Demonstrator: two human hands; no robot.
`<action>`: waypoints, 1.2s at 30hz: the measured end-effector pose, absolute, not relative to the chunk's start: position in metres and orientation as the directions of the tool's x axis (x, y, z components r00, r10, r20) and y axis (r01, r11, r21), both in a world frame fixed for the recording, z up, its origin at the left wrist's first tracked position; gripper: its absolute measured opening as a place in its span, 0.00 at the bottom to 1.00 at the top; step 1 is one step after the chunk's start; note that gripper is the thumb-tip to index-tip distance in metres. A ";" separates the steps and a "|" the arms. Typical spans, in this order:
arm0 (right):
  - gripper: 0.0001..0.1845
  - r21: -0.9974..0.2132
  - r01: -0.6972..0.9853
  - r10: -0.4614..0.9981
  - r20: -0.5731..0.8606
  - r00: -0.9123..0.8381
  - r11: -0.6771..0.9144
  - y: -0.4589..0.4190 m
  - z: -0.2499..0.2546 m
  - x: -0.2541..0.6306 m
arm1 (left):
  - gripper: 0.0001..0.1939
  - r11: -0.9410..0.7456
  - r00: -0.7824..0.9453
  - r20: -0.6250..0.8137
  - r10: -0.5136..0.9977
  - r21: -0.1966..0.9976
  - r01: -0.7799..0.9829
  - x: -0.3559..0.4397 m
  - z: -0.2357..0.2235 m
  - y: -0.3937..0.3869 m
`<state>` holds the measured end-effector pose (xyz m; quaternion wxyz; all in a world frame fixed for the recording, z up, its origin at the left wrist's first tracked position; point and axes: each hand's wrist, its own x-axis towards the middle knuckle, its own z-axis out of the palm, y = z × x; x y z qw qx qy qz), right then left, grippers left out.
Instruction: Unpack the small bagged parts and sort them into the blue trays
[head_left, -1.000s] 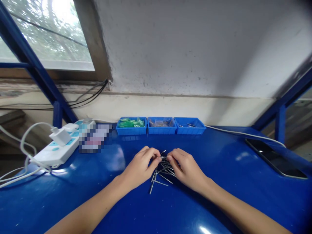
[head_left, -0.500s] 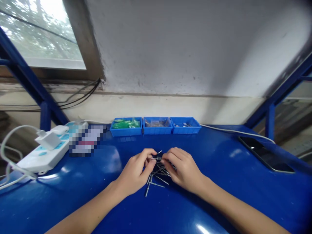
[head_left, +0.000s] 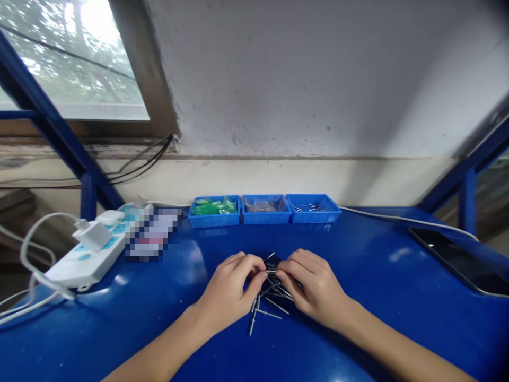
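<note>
A loose pile of thin metal pins (head_left: 267,298) lies on the blue table (head_left: 358,297) in front of me. My left hand (head_left: 233,289) and my right hand (head_left: 312,286) rest on the pile from either side. Their fingertips meet in a pinch over the top of it. Both hands have their fingers closed on a pin or pins at the meeting point; exactly which pin each holds is hidden by the fingers.
Three small blue trays stand in a row at the back: one with green parts (head_left: 214,210), one with clear bags (head_left: 265,208), one with a few pins (head_left: 314,208). A white power strip (head_left: 89,252) with a charger lies left. A black phone (head_left: 463,261) lies right.
The view has shifted slightly. Both hands stay pinched over the pin pile, with only small finger movements.
</note>
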<state>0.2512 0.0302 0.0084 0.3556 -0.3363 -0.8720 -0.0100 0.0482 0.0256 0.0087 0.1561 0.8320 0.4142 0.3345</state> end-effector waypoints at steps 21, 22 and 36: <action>0.24 -0.090 0.996 0.738 0.672 0.060 0.001 0.089 0.032 0.334 | 0.15 -0.509 0.484 0.163 0.860 0.333 0.793 0.063 0.007 0.091; 0.27 -0.084 0.996 0.814 0.576 0.070 -0.026 0.091 0.026 0.336 | 0.16 -0.531 0.516 0.134 0.846 0.306 0.790 0.064 0.008 0.098; 0.14 -0.214 0.751 0.736 0.481 -0.476 0.625 0.070 -0.011 0.267 | 0.06 -0.531 0.437 0.322 0.840 0.320 0.785 0.069 -0.017 0.091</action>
